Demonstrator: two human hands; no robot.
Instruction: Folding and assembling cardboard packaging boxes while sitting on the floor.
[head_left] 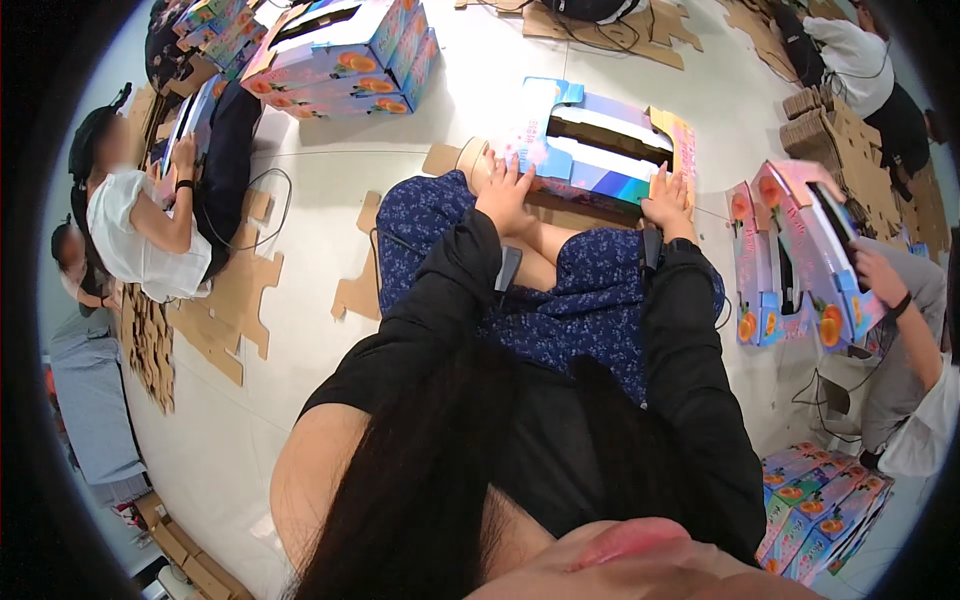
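A printed cardboard carton (590,178), blue, pink and white with a long dark opening in its top, rests on the floor in front of my crossed legs. My left hand (506,197) lies at its near left corner, fingers spread over the edge. At the near right edge is my right hand (668,205), its fingers stretched out against the carton's side. Neither hand is wrapped around anything. Beside my left fingertips is a rounded tan thing (473,156) that I cannot make out clearly. Dark straps or devices show at both wrists.
Stacked printed cartons (350,65) stand ahead to the left, and more cartons (825,505) at the lower right. A person on the right touches upright cartons (790,255); another works on the left. Flat brown cardboard (225,315) and a black cable (285,205) lie on the floor.
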